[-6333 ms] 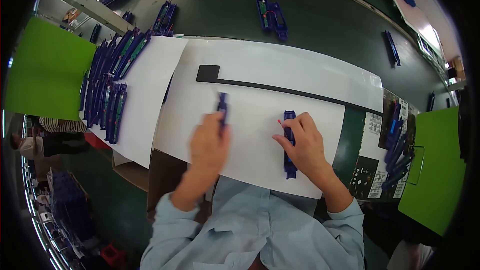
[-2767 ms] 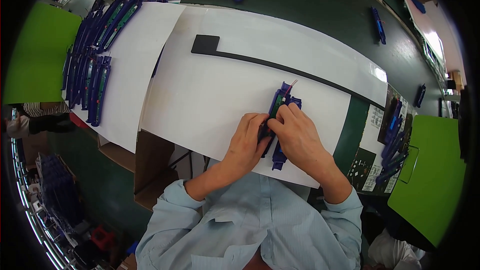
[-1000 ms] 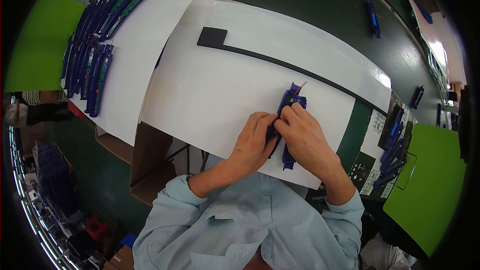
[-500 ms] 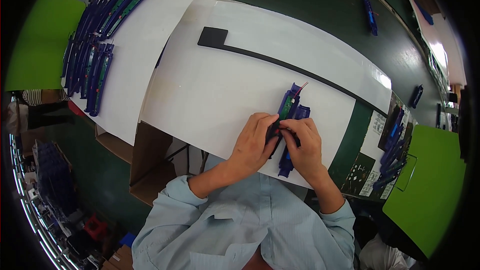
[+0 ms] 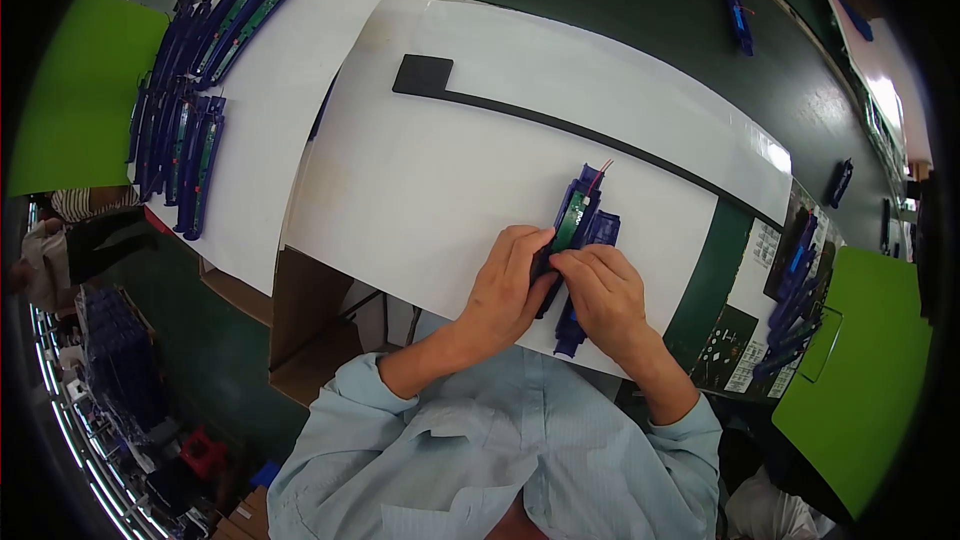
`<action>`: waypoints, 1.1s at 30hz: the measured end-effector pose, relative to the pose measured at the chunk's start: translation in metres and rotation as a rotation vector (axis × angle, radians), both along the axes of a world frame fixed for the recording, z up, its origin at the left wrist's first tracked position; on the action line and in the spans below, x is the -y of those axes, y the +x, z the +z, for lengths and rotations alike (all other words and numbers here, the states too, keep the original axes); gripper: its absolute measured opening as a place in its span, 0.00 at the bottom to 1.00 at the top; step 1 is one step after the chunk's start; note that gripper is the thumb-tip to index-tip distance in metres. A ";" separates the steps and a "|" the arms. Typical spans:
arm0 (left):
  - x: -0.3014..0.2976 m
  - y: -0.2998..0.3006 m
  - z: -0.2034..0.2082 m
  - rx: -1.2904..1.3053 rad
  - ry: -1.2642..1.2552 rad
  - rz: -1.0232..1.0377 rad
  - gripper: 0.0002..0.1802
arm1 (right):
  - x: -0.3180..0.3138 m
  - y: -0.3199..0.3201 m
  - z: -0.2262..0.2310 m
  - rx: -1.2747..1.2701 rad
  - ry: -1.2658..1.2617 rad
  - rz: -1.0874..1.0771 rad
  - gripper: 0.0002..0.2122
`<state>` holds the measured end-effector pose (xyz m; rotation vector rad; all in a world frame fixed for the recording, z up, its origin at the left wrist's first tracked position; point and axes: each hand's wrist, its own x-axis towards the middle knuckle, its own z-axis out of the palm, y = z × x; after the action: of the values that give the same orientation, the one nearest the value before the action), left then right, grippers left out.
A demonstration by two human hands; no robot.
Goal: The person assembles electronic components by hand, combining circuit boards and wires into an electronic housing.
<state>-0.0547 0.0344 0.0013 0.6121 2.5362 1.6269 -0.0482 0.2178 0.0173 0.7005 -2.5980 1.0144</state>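
A long dark blue plastic housing (image 5: 584, 182) stands slantwise over the white work surface, with a green circuit board (image 5: 569, 227) inside it and thin red wires rising from its far end. My left hand (image 5: 505, 285) is closed around its near half from the left. From the right, my right hand (image 5: 606, 302) pinches with thumb and forefinger against the board's near part; whatever lies between those fingertips is hidden. Just right of it, partly under my right hand, a second blue housing (image 5: 603, 229) lies on the white surface.
Many blue housings with boards (image 5: 200, 135) are lined up at left. A black L-shaped strip (image 5: 560, 124) crosses the white sheet (image 5: 400, 190). More blue housings (image 5: 793, 300) pile at right beside a green panel (image 5: 865, 360). An open cardboard box (image 5: 310, 310) sits below the table edge.
My right hand's fingers have drawn closer together and shifted slightly toward me and left along the board. My left hand keeps its hold on the housing. The view has turned slightly.
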 end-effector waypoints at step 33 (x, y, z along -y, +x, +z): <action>0.079 -0.178 -0.024 -0.339 -0.353 0.398 0.42 | 0.122 -0.215 -0.021 0.209 -0.128 -0.167 0.19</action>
<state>-0.2324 -0.0445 -0.0224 0.3904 3.2634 1.1818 -0.2631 0.0962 -0.0036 0.3573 -2.6794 1.2459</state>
